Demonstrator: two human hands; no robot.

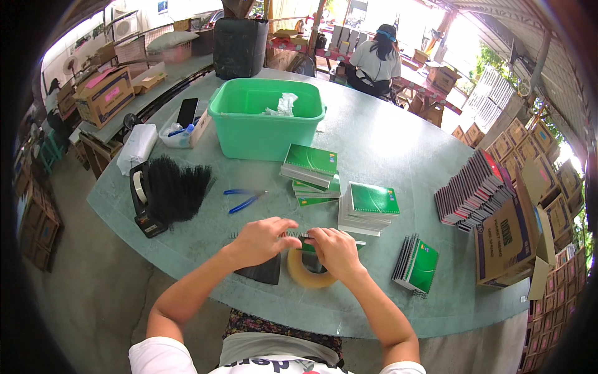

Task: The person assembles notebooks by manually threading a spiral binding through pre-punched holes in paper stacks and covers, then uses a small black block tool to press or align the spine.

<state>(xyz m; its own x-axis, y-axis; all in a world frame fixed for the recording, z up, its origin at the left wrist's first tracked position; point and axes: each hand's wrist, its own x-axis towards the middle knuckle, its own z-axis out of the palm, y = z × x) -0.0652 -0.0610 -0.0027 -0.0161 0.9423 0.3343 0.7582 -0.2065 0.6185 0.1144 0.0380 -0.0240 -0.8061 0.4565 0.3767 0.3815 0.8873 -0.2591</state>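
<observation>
Near the table's front edge, my left hand is curled around a thin dark spiral binding coil, which shows on both sides of it; thumb and forefinger are slightly apart. My right hand pinches the bound edge of a small green notebook, mostly hidden beneath the fingers. Coil and notebook edge meet between the hands. Below them lies a roll of tan tape, beside a dark flat bundle. Blue-handled pliers rest beyond my left hand. Stacked green notebooks stand beyond my right.
A green plastic tub stands at the back. Left are a tape dispenser and a heap of black coils. Bound green notebooks, red-covered notebooks and an open carton lie right. A person sits beyond the table.
</observation>
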